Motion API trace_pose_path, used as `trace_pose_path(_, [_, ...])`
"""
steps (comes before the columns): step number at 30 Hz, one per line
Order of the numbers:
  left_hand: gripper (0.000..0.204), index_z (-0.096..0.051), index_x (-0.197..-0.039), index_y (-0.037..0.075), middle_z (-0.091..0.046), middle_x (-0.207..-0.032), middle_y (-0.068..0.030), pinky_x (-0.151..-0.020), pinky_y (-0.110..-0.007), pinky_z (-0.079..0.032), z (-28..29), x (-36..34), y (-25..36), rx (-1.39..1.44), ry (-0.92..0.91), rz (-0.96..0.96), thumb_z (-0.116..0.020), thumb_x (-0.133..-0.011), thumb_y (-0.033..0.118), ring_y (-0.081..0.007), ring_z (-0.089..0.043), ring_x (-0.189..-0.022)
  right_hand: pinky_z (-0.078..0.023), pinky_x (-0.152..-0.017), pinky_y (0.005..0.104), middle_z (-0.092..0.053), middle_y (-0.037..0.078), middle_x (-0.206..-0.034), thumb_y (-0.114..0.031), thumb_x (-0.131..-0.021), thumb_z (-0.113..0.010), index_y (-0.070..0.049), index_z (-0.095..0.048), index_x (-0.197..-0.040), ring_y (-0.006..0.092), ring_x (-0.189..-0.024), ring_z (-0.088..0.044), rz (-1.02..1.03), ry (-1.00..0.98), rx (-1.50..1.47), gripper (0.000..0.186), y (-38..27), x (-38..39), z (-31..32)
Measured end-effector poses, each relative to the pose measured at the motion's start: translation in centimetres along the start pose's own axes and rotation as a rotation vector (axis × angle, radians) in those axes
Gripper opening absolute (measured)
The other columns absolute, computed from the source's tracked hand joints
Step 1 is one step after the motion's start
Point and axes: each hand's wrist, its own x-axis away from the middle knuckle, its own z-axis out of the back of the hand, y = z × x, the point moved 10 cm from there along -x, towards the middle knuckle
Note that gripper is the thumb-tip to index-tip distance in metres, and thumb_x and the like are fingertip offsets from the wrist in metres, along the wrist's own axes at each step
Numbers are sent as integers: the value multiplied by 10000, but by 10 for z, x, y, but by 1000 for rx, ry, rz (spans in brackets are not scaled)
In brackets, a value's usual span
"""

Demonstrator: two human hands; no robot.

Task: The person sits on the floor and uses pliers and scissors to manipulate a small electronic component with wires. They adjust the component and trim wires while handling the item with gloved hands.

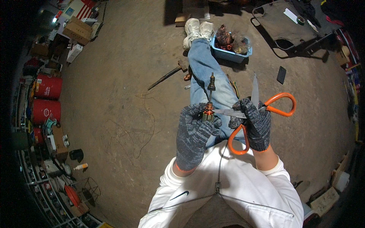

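Note:
My left hand [194, 131], in a dark grey knitted glove, is closed around a small motor armature [208, 114] with copper windings. The armature's shaft points away from me and carries a dark spiral worm [211, 83] near its far end. In my right hand [256, 123], gloved alike, is a pair of scissors [255, 91] with orange handles, held by the middle with the blades spread apart. One blade points left and its tip reaches the copper windings; the other points away from me. Whether the tip touches the copper I cannot tell.
Beyond my knees stands a blue basin [232, 55] with copper scrap. A hammer [169, 75] lies on the floor left of my legs, and a black phone [281, 75] to the right. A metal stand [285, 26] is at the far right. Red drums [46, 111] line the left side.

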Motion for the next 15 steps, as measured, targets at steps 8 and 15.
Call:
trace_pose_path(8, [411,-446,-1102,-20,-506,-1018,-107,-784,-274,-458,7,-1,7,-262,63,-90,-658,-755,41,-144,-528,-882,-488,-683,366,-641,120,-915,34,-648,-577,-70,-580,-1054,301,-797,-616,53,-60,43,419,-1,0,-3])
trace_pose_path(15, [531,-377,-1170,-21,-490,-1073,-131,-853,-314,-458,5,1,21,-220,45,-274,-671,-730,17,-188,-536,-961,-513,-637,342,-643,145,-918,95,-677,-570,-41,-545,-1121,277,-769,-640,26,-93,-106,465,12,1,-4])
